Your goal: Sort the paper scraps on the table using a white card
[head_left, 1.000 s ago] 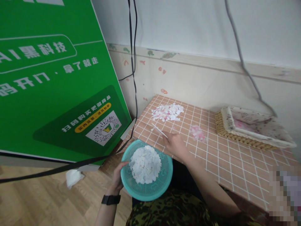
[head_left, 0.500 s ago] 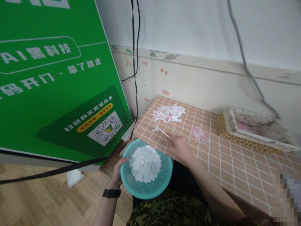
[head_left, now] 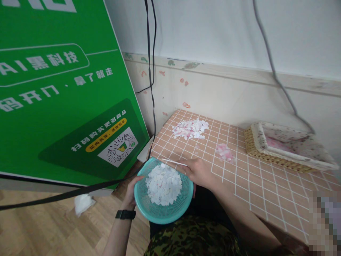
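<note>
My left hand (head_left: 132, 190) grips the left rim of a round turquoise plastic colander (head_left: 142, 209), held level at the table's front edge. A heap of torn white paper scraps (head_left: 163, 186) fills its middle. Above the colander's far right rim, my right hand (head_left: 195, 170) is closed around a thin white strip (head_left: 172, 162), perhaps a stick or a card seen edge-on. Its tip points left over the far rim, close to the scraps. Further back on the table lies a pile of white and pink paper scraps (head_left: 190, 128); a smaller pink patch of scraps (head_left: 225, 153) is to its right.
The table (head_left: 255, 188) has a brown checked cloth. At the right stands a wicker basket (head_left: 279, 161) with a cloth lining. On my left rises a green printed panel (head_left: 61, 117), with black cords (head_left: 151, 89) hanging beside it. A white crumpled item (head_left: 84, 203) lies on the floor.
My right hand has drawn the white strip back from the tabletop, leftward and down to the colander's far rim. A scrap beside its tip has left that tabletop spot.
</note>
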The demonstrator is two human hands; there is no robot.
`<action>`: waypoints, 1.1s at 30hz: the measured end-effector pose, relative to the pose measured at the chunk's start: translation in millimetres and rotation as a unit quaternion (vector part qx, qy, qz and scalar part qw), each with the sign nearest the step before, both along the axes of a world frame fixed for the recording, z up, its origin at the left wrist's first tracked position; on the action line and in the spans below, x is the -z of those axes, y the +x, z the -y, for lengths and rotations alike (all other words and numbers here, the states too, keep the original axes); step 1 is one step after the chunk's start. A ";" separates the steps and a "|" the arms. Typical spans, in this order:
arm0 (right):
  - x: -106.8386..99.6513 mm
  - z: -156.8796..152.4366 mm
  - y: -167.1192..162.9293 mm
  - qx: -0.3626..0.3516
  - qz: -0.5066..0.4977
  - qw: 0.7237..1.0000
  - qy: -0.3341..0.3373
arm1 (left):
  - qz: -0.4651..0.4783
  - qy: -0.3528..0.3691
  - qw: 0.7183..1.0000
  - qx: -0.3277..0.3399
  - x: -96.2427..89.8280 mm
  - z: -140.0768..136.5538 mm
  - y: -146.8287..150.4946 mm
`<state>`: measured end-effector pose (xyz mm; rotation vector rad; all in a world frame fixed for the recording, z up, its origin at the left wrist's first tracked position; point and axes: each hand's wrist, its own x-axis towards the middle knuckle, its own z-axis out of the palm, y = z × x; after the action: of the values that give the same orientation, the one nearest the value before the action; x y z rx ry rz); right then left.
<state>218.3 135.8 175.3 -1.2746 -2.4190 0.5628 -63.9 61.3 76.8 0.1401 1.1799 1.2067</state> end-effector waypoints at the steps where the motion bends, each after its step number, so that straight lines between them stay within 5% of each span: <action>1: -3.0 -3.7 4.9 0.000 -0.021 1.000 -0.004 | 0.001 0.002 1.000 0.001 0.8 -0.3 -0.6; 10: -17.9 -104.9 34.3 0.058 -0.051 0.997 0.001 | 0.005 -0.012 1.000 0.004 -2.1 2.9 3.6; 14: -12.6 -120.7 29.3 0.018 -0.052 0.998 -0.013 | 0.021 -0.019 1.000 0.004 -6.7 9.7 9.5; 20: -22.4 -126.8 55.2 -0.021 -0.040 0.992 -0.121 | 0.032 -0.068 0.997 -0.005 -2.8 29.4 7.4; 23: -36.5 -116.8 64.9 -0.031 -0.041 0.992 -0.117 | 0.036 -0.084 0.996 0.004 5.0 37.8 5.8; 26: -41.9 -80.1 50.8 0.002 -0.022 0.999 -0.024 | 0.052 -0.087 0.995 0.011 14.2 42.9 10.9; 29: -28.9 -24.8 14.2 0.013 0.018 0.996 0.083 | 0.071 -0.101 0.992 0.032 23.1 45.3 22.8; 33: -0.7 25.0 -38.7 -0.082 0.100 0.981 0.145 | 0.076 -0.104 0.990 0.052 32.8 45.6 39.9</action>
<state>179.5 110.8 176.0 -1.0601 -2.6666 0.1181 -24.0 15.7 44.0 -0.0449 1.1423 0.9788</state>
